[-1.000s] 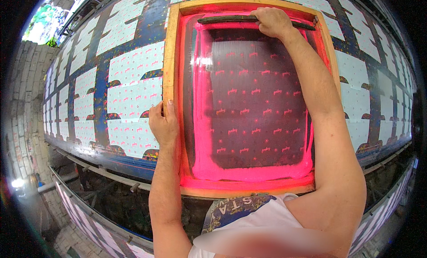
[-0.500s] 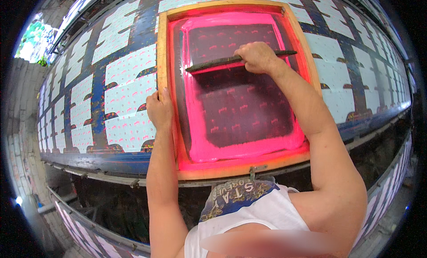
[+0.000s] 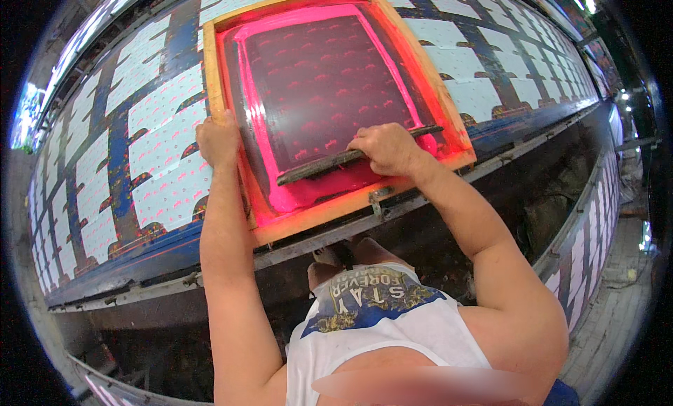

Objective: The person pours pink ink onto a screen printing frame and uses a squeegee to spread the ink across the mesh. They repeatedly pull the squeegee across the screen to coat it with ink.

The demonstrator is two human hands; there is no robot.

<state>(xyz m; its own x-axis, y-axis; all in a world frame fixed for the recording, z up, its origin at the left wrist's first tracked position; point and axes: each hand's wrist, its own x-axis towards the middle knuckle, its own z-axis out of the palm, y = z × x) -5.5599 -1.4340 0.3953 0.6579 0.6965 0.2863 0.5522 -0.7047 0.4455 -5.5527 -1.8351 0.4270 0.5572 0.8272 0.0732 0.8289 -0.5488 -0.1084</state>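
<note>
A wooden-framed printing screen (image 3: 308, 77) lies on the long table, its mesh bordered by bright pink ink (image 3: 261, 129). My right hand (image 3: 388, 148) is wrapped round the top of a dark squeegee (image 3: 319, 168), which stands across the near end of the mesh with pink ink along its near side. At the frame's left side, my left hand (image 3: 219, 141) grips the wooden frame (image 3: 212, 77), fingers over the outer edge. The squeegee hides part of the ink behind its blade.
Pale printed fabric pieces (image 3: 165, 196) in rows cover the blue table (image 3: 116, 248) on both sides of the screen. A metal rail (image 3: 168, 283) with small stops runs along the table's near edge. Another table with similar pieces (image 3: 585, 266) stands behind me on the right.
My right hand has pulled the squeegee toward me, from the upper part of the mesh to its near end. My left hand stays on the frame. The whole view has shifted and turned.
</note>
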